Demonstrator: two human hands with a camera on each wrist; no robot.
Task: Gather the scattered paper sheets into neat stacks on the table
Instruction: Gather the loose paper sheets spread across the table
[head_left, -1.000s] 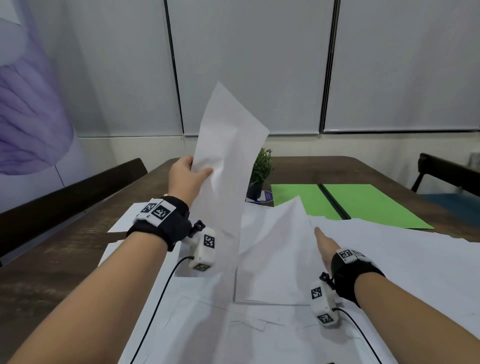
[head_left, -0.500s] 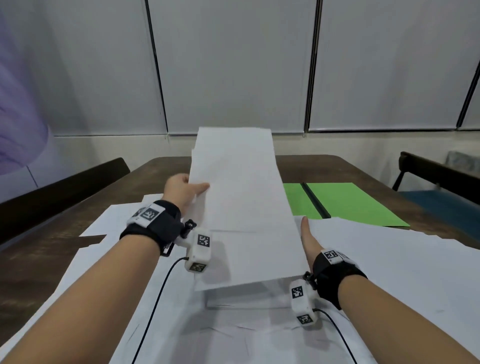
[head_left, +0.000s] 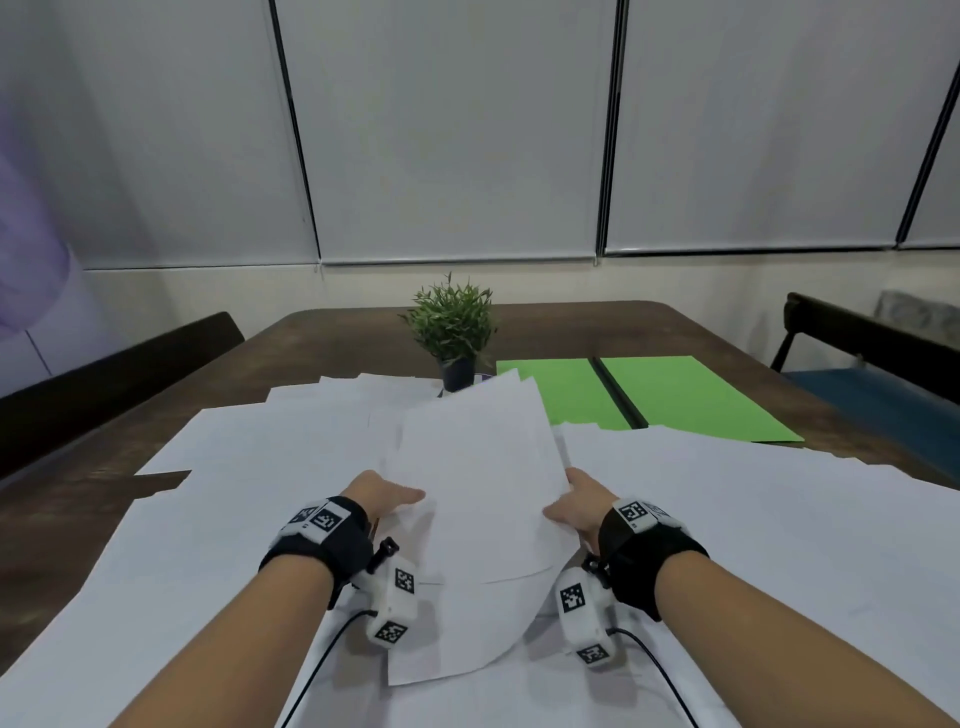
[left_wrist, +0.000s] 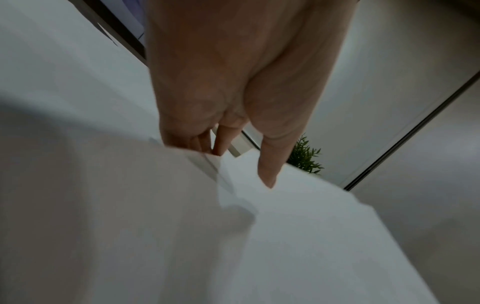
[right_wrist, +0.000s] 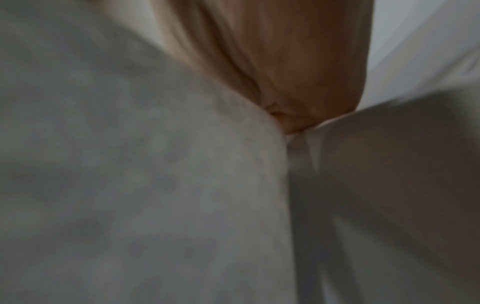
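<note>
A small stack of white paper sheets (head_left: 478, 488) is held slightly raised in front of me, its near end drooping onto the papers below. My left hand (head_left: 392, 499) pinches its left edge, thumb on top and fingers under. In the left wrist view the left hand (left_wrist: 233, 152) has its thumb on the stack of sheets (left_wrist: 298, 216). My right hand (head_left: 569, 501) grips the right edge the same way. The right wrist view is blurred: the right hand (right_wrist: 298, 82) is buried between white sheets (right_wrist: 155, 174). More loose white sheets (head_left: 234, 493) cover the wooden table (head_left: 337, 338).
A small potted plant (head_left: 452, 327) stands just beyond the stack. A green open folder (head_left: 685, 395) lies at the back right. More white sheets (head_left: 753, 519) spread to the right. Dark chairs stand at the left (head_left: 104, 384) and right (head_left: 872, 338) of the table.
My left hand brought the raised sheet down flat over the pile. My right hand, which lay flat beside the papers, now grips the stack's right edge. Both hands have drawn nearer to me.
</note>
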